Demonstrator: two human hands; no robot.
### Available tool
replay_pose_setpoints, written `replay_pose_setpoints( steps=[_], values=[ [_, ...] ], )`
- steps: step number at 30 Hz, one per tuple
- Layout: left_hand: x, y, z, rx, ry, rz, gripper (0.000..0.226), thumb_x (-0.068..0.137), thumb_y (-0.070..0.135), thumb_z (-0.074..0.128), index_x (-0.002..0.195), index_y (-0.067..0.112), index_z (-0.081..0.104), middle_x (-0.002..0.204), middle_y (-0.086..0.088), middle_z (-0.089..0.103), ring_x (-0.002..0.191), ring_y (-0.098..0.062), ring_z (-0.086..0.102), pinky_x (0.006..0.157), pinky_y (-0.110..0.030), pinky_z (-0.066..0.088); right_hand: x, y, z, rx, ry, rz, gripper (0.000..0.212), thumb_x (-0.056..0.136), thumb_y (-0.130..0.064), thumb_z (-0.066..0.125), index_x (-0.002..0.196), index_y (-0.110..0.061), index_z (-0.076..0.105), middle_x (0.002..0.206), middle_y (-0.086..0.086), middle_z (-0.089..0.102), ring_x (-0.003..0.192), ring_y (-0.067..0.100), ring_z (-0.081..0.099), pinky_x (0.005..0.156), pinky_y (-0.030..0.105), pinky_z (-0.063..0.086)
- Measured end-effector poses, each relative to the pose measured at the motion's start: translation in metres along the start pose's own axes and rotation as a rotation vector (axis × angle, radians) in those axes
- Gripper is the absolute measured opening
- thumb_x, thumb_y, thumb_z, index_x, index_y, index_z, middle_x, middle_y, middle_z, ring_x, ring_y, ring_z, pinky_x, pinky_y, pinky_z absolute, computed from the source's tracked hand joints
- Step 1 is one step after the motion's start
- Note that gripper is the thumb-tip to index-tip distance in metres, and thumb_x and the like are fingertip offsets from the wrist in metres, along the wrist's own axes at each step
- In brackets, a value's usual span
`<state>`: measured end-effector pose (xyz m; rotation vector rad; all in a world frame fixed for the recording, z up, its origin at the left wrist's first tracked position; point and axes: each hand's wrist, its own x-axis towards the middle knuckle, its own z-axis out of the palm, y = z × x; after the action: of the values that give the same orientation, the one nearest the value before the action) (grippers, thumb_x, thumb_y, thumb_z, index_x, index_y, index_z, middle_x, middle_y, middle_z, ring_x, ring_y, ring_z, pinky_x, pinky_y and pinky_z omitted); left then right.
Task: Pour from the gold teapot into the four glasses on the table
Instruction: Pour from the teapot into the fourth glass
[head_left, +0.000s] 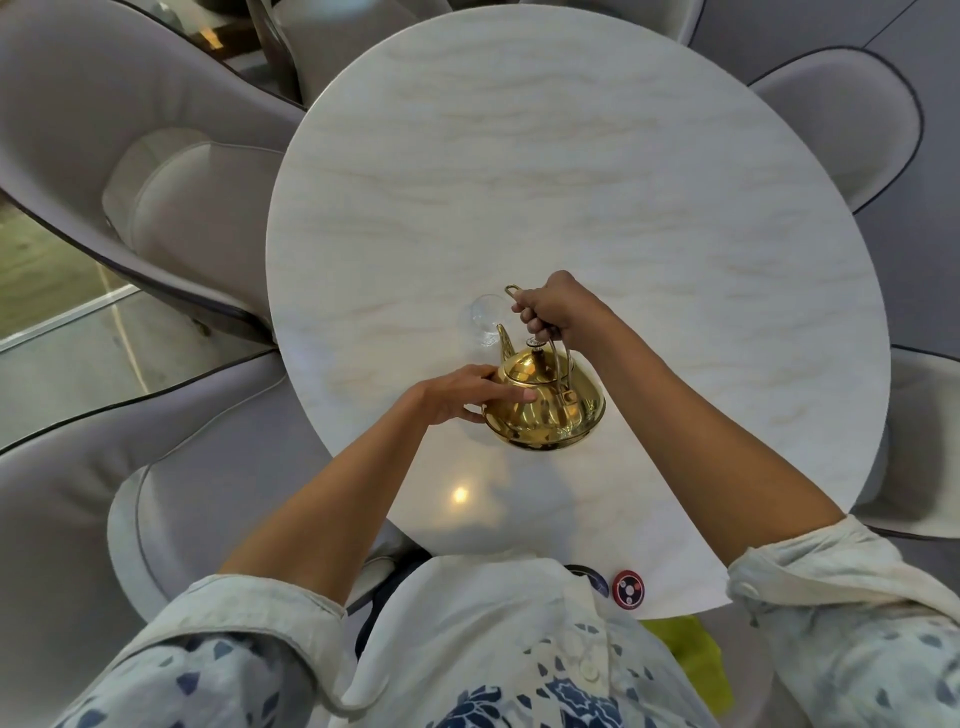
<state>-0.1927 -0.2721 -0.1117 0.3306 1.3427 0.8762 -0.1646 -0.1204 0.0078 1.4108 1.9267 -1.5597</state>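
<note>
One gold teapot (545, 405), polished metal with a rounded belly and a thin curved spout, is tilted above the round, pale marble-veined table (649, 208). One clear glass (488, 317) is visible, just beyond the spout. The right hand (558, 312) is closed around the looped wire handle; the left hand (462, 392) lies flat-fingered against the teapot's side. Five grey upholstered chairs with dark piping ring the table.
</note>
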Motion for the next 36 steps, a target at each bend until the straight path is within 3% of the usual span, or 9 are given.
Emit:
replay_pose_setpoints(
  steps=[15, 32, 36],
  values=[
    [0.004, 0.0019, 0.0032, -0.011, -0.002, -0.009, 0.054, 0.077, 0.045, 0.086, 0.124, 0.028, 0.063, 0.124, 0.001, 0.07, 0.119, -0.017, 0.062, 0.102, -0.039, 0.051, -0.0015, 0.0018, -0.0037, -0.013, 0.003, 0.002, 0.028, 0.105, -0.016, 0.052, 0.08, -0.004, 0.057, 0.066, 0.003, 0.046, 0.05, 0.01, 0.039, 0.034, 0.015, 0.03],
    [0.0035, 0.0022, 0.0022, -0.028, 0.004, 0.0, 0.066, 0.076, 0.046, 0.086, 0.132, 0.024, 0.061, 0.129, -0.002, 0.068, 0.124, -0.022, 0.06, 0.108, -0.044, 0.049, -0.0009, -0.0044, -0.0014, -0.055, 0.02, -0.028, 0.021, 0.104, -0.016, 0.054, 0.095, 0.0, 0.061, 0.067, 0.004, 0.049, 0.049, 0.01, 0.042, 0.037, 0.017, 0.032],
    [0.0034, 0.0024, 0.0017, -0.032, 0.009, -0.002, 0.066, 0.075, 0.047, 0.087, 0.132, 0.024, 0.061, 0.129, -0.002, 0.068, 0.123, -0.022, 0.061, 0.108, -0.044, 0.049, 0.0001, -0.0046, -0.0016, -0.055, 0.021, -0.027, 0.022, 0.104, -0.017, 0.055, 0.09, -0.001, 0.061, 0.066, 0.003, 0.049, 0.049, 0.01, 0.042, 0.036, 0.016, 0.032]
  ],
)
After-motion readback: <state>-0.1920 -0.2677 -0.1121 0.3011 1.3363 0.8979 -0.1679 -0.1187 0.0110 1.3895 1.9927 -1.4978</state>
